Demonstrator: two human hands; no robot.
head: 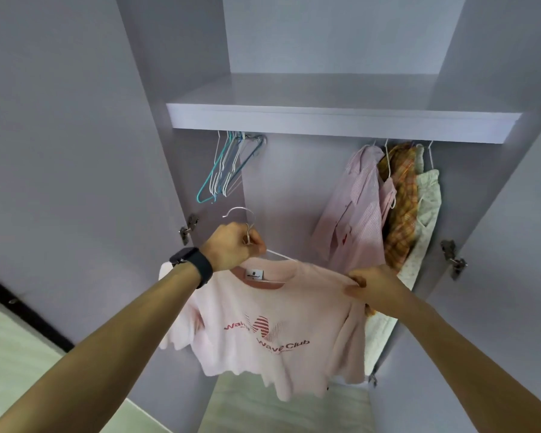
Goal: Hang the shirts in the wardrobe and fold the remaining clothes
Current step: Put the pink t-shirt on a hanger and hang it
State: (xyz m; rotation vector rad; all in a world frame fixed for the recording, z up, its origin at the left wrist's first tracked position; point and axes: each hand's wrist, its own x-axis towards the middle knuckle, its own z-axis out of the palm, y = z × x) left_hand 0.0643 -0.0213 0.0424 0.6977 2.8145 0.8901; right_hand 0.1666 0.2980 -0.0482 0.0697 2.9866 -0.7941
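The pink shirt [272, 332] sits on a white hanger [278, 255] in the middle of the frame, in front of the open wardrobe [294, 189]. The left hand [231, 248] grips the hanger under its hook. The right hand [372, 284] pinches the shirt's shoulder edge. Under the shelf [341, 123], there is open room between the empty hangers [228, 164] at upper left and the hung clothes [359, 207] at right.
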